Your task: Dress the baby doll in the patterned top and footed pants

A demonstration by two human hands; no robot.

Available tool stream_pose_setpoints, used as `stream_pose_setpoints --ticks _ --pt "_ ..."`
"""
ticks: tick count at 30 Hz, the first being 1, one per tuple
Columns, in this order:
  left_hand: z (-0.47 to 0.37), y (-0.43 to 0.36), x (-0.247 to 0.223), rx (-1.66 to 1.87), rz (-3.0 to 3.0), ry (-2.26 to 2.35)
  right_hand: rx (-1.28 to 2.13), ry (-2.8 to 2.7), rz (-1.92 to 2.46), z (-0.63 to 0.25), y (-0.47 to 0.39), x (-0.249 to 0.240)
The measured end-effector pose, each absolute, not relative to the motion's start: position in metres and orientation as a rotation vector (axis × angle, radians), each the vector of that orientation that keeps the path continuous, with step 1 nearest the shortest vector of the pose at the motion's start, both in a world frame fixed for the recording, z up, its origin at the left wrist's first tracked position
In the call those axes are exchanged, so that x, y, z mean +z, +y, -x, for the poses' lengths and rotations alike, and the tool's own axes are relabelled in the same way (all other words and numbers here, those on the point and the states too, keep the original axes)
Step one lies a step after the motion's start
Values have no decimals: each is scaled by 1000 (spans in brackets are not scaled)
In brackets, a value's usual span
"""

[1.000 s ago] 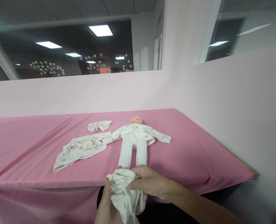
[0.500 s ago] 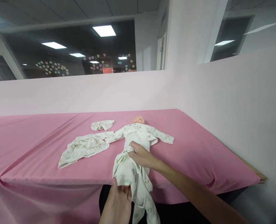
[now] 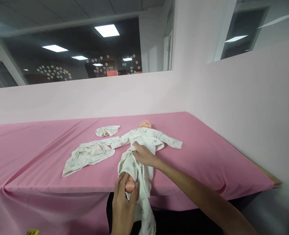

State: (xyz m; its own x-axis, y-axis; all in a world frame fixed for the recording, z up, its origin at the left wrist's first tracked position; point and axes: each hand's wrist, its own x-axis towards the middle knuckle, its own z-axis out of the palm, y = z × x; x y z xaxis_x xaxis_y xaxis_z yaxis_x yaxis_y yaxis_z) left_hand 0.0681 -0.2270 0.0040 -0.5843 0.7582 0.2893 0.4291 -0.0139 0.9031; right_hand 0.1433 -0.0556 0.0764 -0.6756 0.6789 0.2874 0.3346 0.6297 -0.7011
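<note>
A baby doll [image 3: 144, 124] lies on its back, head toward the wall, in a white printed jacket [image 3: 137, 133] with its sleeves spread. White printed baby pants [image 3: 131, 162] are bunched over one of its legs. The other pant leg hangs past the table's front edge. My right hand [image 3: 143, 154] is closed on the waistband near the doll's middle. At the cuff, my left hand [image 3: 122, 204] has fingers and thumb around the doll's foot [image 3: 129, 185], which pokes out of the pant leg. The doll's other foot is hidden.
Left of the doll, a crumpled white printed garment [image 3: 89, 154] and a small folded printed cloth [image 3: 107, 131] lie on the pink tablecloth [image 3: 37, 156]. A white wall [image 3: 252, 104] borders the table at the back and right. The table's front edge [image 3: 68, 190] is close to me.
My left hand has turned from palm up under the cuff to fingers around the foot, which now shows through the opening. My right hand has moved slightly toward the doll's head with the waistband.
</note>
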Motion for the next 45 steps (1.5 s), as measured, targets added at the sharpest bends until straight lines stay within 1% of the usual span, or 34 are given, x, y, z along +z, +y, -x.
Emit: stream_pose_setpoints --ticks 4,7,10,13,17,20,24,27,30,33,37,41,45 --pt "-54 -225 4 1534 -1280 2115 733 -2123 906 -162 -77 65" --pt "-47 -225 9 1477 -1246 2161 755 -1910 960 -191 -117 46" --pt "-45 -225 18 1448 -1147 2191 954 -1638 1106 -216 -165 19" --pt "-44 -223 28 1459 -1108 2270 1114 -1454 1175 -218 -204 -15" --pt "-46 -218 28 1477 -1106 2336 1302 -1279 1068 -194 -221 -53" --pt "-47 -211 15 1581 -1107 2311 1547 -1175 960 -177 -219 -59" --pt "-45 -202 -6 1628 -1135 2187 1803 -1156 1032 -173 -226 -45" --pt "-37 -202 -17 1568 -1201 2067 1846 -1290 1009 -182 -227 -21" --pt "-30 -206 -20 1551 -1235 1986 1731 -1392 946 -199 -210 11" --pt "-25 -206 -20 1519 -1251 1980 1575 -1500 1034 -217 -184 45" --pt "-25 -201 -18 1547 -1237 1957 1476 -1793 1062 -233 -169 79" --pt "-29 -200 -9 1553 -1246 1870 1304 -1935 900 -235 -176 94" --pt "-33 -206 7 1544 -1259 1888 1203 -1897 970 -236 -156 94"
